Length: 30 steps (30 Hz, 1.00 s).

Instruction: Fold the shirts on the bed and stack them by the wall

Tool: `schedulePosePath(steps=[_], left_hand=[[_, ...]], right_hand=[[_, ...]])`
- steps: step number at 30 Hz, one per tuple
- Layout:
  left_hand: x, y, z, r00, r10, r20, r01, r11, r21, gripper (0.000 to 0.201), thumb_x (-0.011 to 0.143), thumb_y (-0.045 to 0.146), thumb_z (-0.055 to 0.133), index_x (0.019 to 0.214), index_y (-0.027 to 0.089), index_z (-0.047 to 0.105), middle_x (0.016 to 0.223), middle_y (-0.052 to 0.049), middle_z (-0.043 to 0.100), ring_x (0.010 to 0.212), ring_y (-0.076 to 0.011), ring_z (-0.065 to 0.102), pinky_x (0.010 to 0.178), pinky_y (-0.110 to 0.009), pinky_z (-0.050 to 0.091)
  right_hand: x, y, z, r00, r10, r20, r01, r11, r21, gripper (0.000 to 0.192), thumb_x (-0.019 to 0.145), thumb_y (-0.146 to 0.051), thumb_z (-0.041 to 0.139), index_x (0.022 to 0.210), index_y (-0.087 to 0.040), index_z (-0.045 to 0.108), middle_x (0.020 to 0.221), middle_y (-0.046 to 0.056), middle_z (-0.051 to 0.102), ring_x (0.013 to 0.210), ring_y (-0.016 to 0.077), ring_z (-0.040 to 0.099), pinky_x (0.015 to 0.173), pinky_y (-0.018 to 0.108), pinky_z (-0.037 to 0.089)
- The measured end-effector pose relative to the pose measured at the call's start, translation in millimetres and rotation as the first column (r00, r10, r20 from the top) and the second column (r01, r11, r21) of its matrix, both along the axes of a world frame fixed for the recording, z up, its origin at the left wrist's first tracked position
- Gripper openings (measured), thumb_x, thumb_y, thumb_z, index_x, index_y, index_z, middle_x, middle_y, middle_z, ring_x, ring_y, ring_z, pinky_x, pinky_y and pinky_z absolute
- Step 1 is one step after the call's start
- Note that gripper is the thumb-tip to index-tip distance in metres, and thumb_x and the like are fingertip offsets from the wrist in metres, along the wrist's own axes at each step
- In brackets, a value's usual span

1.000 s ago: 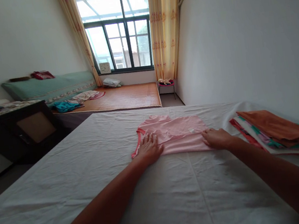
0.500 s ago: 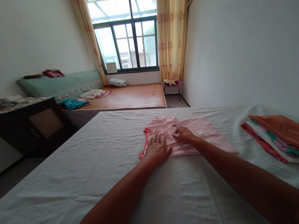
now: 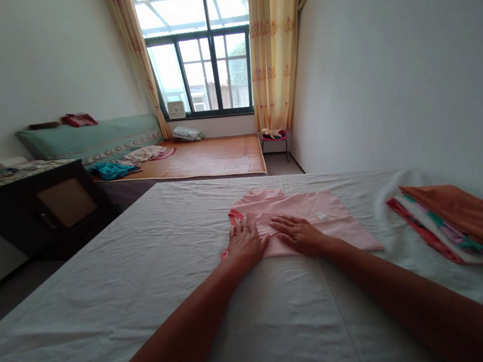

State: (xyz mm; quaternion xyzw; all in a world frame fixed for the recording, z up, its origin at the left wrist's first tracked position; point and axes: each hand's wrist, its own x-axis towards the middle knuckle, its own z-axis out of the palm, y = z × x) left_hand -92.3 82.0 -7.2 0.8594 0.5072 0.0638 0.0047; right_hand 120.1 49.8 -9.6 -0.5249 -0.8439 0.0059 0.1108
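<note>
On the white bed sheet [image 3: 149, 288], a folded pink shirt [image 3: 312, 210] lies flat. Left hand [image 3: 243, 244] and right hand [image 3: 297, 235] press it, fingers spread, grasping nothing. Folded cloth stack [image 3: 465, 223] sits well right.

The right hand [image 3: 298, 234] has slid from the pink shirt's [image 3: 313, 219] right end inward, now flat beside the left hand [image 3: 243, 243].

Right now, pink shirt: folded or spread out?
Partly folded. The pink shirt lies flat on the bed sheet with doubled layers, both hands, left hand and right hand, pressing it.
</note>
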Motion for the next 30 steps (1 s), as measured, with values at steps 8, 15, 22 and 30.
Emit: schedulePosePath(steps=[8, 15, 22, 30], left_hand=[[1, 3, -1.9, 1.000, 0.005, -0.008, -0.006, 1.000, -0.028, 0.074, 0.090, 0.060, 0.022, 0.145, 0.011, 0.028, 0.153, -0.020, 0.019, 0.141, -0.0358, 0.015, 0.108, -0.057, 0.017], [2, 2, 2.7, 0.999, 0.006, -0.033, -0.008, 0.999, -0.044, 0.071, 0.090, 0.059, 0.026, 0.145, 0.014, 0.028, 0.153, -0.019, 0.018, 0.141, -0.0360, 0.016, 0.107, -0.057, 0.017], [4, 0, 24.5, 0.994, -0.039, -0.105, 0.039, 0.999, -0.002, 0.069, 0.086, 0.058, 0.036, 0.139, 0.014, 0.041, 0.147, -0.022, 0.033, 0.134, -0.0379, 0.031, 0.102, -0.056, 0.028], [18, 100, 89.0, 0.999, -0.023, -0.029, 0.020, 0.995, -0.097, 0.029, 0.081, 0.041, 0.050, 0.080, 0.020, 0.070, 0.085, -0.009, 0.072, 0.083, -0.0223, 0.065, 0.075, -0.031, 0.047]], right_hand=[[128, -2, -18.9, 0.946, -0.312, 0.092, 0.315, 0.949, -0.026, 0.056, 0.096, -0.048, 0.020, 0.145, -0.025, 0.034, 0.151, 0.003, 0.032, 0.140, 0.0178, 0.023, 0.114, 0.041, 0.019], [171, -13, -27.7, 0.874, -0.475, 0.105, 0.477, 0.879, 0.003, 0.055, 0.094, -0.045, 0.021, 0.143, -0.024, 0.037, 0.149, 0.005, 0.035, 0.138, 0.0206, 0.029, 0.112, 0.044, 0.024], [172, -9, -13.7, 0.885, -0.457, 0.084, 0.462, 0.885, -0.053, 0.056, 0.092, -0.050, 0.027, 0.140, -0.025, 0.041, 0.148, 0.007, 0.038, 0.135, 0.0261, 0.035, 0.107, 0.050, 0.030], [219, 58, 26.8, 0.906, -0.424, 0.004, 0.424, 0.906, -0.010, 0.037, 0.088, -0.030, 0.044, 0.118, -0.020, 0.064, 0.121, 0.011, 0.064, 0.115, 0.0243, 0.056, 0.099, 0.037, 0.040]])
